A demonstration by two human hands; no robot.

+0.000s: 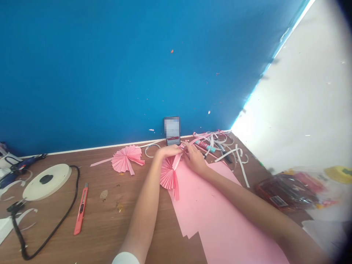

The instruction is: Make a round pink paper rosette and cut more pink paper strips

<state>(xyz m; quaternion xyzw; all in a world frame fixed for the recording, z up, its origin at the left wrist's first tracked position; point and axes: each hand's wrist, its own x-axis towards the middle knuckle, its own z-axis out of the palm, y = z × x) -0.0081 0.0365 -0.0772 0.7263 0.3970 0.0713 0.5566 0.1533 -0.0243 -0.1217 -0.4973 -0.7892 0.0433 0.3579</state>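
A pleated pink paper fan (pixel 168 176) lies on the brown table (pixel 110 223), at the far edge of a stack of pink paper sheets (pixel 217 216). My left hand (pixel 168 150) pinches the top of the fan, fingers closed on its folded strip. My right hand (pixel 194 157) meets it from the right, fingers also closed on the same pleated paper. A second finished pink fan (pixel 126 158) rests further left on the table.
A phone (pixel 172 130) leans against the blue wall. White and pink paper strips and markers (pixel 220 145) lie behind the hands. A red utility knife (pixel 81 208), a white round disc (pixel 48 180) with a black cable, and a plastic bag of supplies (pixel 297 189) surround the work area.
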